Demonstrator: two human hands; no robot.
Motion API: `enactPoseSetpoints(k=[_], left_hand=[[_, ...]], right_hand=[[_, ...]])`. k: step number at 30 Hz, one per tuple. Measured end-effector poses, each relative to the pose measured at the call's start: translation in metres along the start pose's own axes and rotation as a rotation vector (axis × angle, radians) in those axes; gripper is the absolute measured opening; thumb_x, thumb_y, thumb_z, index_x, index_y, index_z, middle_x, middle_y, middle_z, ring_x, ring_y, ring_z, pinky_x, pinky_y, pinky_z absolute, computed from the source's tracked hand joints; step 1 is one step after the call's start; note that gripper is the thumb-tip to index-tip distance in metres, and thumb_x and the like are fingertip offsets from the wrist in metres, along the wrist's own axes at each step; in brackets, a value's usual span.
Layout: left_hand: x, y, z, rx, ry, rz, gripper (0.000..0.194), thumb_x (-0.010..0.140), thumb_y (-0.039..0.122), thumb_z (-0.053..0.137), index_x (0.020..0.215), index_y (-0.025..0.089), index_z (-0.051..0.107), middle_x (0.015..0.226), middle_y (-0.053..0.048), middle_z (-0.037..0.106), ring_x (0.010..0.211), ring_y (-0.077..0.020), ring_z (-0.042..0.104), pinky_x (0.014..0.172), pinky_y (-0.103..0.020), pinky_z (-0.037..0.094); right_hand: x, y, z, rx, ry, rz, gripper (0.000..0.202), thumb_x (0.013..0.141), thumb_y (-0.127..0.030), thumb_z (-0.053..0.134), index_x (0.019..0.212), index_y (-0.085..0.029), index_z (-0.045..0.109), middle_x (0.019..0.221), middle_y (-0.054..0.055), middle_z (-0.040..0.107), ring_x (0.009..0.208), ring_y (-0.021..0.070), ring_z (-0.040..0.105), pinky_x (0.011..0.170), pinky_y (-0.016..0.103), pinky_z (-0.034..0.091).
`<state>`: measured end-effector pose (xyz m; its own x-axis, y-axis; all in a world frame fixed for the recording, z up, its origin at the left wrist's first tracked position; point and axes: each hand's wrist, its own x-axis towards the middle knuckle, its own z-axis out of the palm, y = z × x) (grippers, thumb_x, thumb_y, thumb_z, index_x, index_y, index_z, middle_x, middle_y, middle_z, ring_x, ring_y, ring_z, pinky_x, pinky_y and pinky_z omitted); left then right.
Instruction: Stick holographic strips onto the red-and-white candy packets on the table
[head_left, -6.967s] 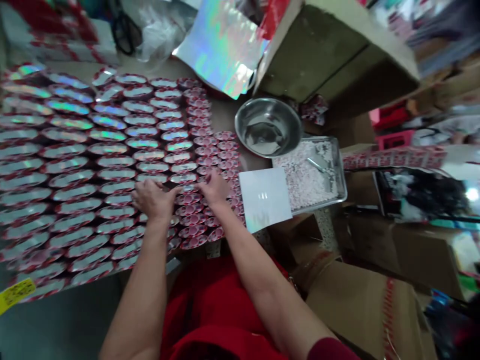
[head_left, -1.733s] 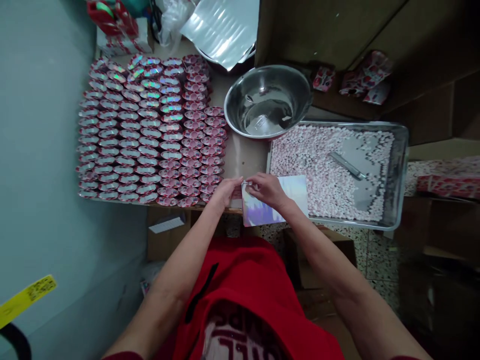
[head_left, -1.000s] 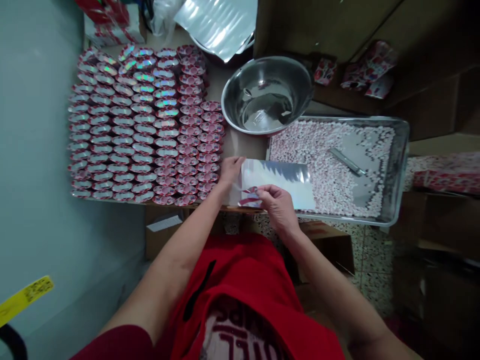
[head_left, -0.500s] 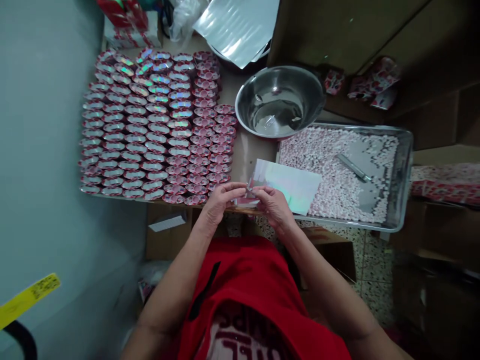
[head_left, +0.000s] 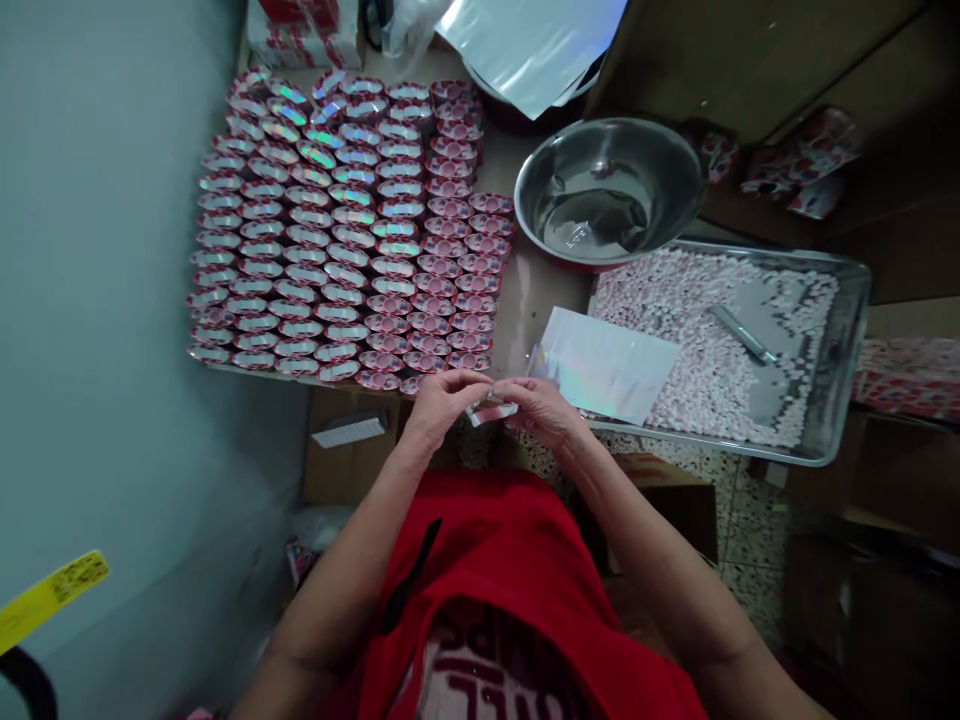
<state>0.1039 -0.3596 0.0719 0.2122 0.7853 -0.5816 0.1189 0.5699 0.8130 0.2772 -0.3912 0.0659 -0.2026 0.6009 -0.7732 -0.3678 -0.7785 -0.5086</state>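
My left hand (head_left: 442, 408) and my right hand (head_left: 546, 410) meet at the table's front edge. Between them is a small white-and-pink packet (head_left: 495, 413), pinched at its upper edge by thumbs and fingertips. It hangs tilted, and fingers cover part of it. Just beyond my right hand, a shiny silvery sheet (head_left: 611, 362) lies partly over a metal tray (head_left: 823, 400) spread with small white-pink pieces (head_left: 694, 385). To the left of my hands stand rows of red-and-white oval-ended packs (head_left: 345, 250), closely packed.
A steel bowl (head_left: 609, 195) stands behind the tray, some clear material inside. On the pieces rests a metal scoop-like tool (head_left: 744, 335). More silvery sheets (head_left: 532, 45) cover a pot at the back. Cardboard boxes (head_left: 757, 60) rise at right; a wall (head_left: 105, 250) borders the left.
The view has shifted, so the table's contents appear further right and slightly higher. The packet in my hands has tilted and now shows more of its pale side.
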Motion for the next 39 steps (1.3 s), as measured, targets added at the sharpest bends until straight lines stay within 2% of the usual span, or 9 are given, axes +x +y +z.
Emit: enactPoseSetpoints(k=[7,11,19,24,27,30,33,36,39], left_hand=[[-0.004,-0.007,-0.011,-0.076,0.073,-0.022,0.024,0.068,0.039,0.085,0.077,0.019,0.078,0.071,-0.001,0.071,0.067,-0.0144,0.063,0.069,-0.028,0.053],[-0.002,-0.011,-0.016,-0.057,0.101,-0.04,0.026,0.07,0.041,0.084,0.082,0.019,0.081,0.075,-0.003,0.074,0.068,-0.0152,0.064,0.066,-0.027,0.052],[-0.01,-0.002,-0.027,0.144,-0.091,0.059,0.022,0.076,0.031,0.079,0.095,0.02,0.081,0.091,-0.006,0.079,0.082,-0.02,0.072,0.08,-0.033,0.058],[-0.008,-0.005,-0.033,0.239,-0.057,0.118,0.016,0.077,0.027,0.078,0.092,0.021,0.08,0.092,-0.006,0.078,0.085,-0.0208,0.072,0.083,-0.033,0.057],[-0.002,-0.004,-0.044,0.261,0.045,0.106,0.017,0.077,0.025,0.077,0.093,0.021,0.08,0.09,-0.005,0.077,0.082,-0.0194,0.069,0.082,-0.032,0.055],[0.003,0.001,-0.053,0.294,0.036,0.093,0.019,0.076,0.022,0.077,0.095,0.021,0.081,0.09,-0.004,0.077,0.082,-0.0192,0.068,0.081,-0.031,0.054],[0.005,0.008,-0.053,0.324,-0.046,0.128,0.018,0.08,0.023,0.073,0.096,0.023,0.081,0.097,-0.005,0.079,0.089,-0.0209,0.07,0.084,-0.032,0.054],[0.003,0.012,-0.048,0.354,-0.088,0.171,0.016,0.083,0.024,0.072,0.095,0.025,0.081,0.099,-0.005,0.079,0.092,-0.0222,0.071,0.085,-0.032,0.054],[0.002,0.011,-0.046,0.372,-0.109,0.203,0.014,0.083,0.022,0.07,0.092,0.026,0.081,0.095,-0.004,0.079,0.091,-0.0227,0.071,0.087,-0.033,0.053]], right_hand=[[-0.002,0.004,0.018,-0.066,0.001,-0.057,0.044,0.062,-0.051,0.09,0.089,-0.017,0.08,0.08,0.005,0.077,0.06,0.0126,0.061,0.05,0.022,0.036],[-0.006,0.005,0.026,-0.237,0.074,-0.205,0.05,0.056,-0.046,0.096,0.095,-0.018,0.081,0.061,-0.003,0.067,0.054,0.0108,0.054,0.053,0.023,0.039],[0.004,-0.002,0.024,-0.35,0.072,-0.187,0.045,0.054,-0.051,0.097,0.075,-0.017,0.077,0.067,0.002,0.072,0.059,0.0125,0.058,0.056,0.025,0.044],[0.011,0.005,0.01,-0.43,0.058,-0.158,0.045,0.054,-0.05,0.097,0.081,-0.019,0.079,0.06,-0.001,0.066,0.053,0.0119,0.053,0.053,0.025,0.04],[0.009,0.009,-0.003,-0.591,0.211,-0.216,0.047,0.051,-0.042,0.1,0.089,-0.022,0.081,0.052,-0.005,0.057,0.051,0.0124,0.05,0.051,0.025,0.034],[0.006,0.008,-0.005,-0.654,0.406,-0.31,0.041,0.056,-0.043,0.098,0.087,-0.024,0.081,0.05,-0.006,0.052,0.051,0.013,0.047,0.049,0.025,0.033],[0.01,0.004,0.006,-0.554,0.246,-0.288,0.045,0.064,-0.054,0.093,0.095,-0.023,0.082,0.055,-0.004,0.057,0.053,0.0135,0.049,0.05,0.025,0.037],[0.02,-0.002,0.02,-0.479,0.061,-0.269,0.046,0.063,-0.055,0.092,0.093,-0.021,0.083,0.067,-0.001,0.067,0.06,0.013,0.055,0.057,0.025,0.042],[0.027,-0.007,0.028,-0.473,0.071,-0.269,0.037,0.061,-0.049,0.091,0.078,-0.018,0.082,0.066,0.0,0.068,0.06,0.0119,0.055,0.058,0.024,0.041]])
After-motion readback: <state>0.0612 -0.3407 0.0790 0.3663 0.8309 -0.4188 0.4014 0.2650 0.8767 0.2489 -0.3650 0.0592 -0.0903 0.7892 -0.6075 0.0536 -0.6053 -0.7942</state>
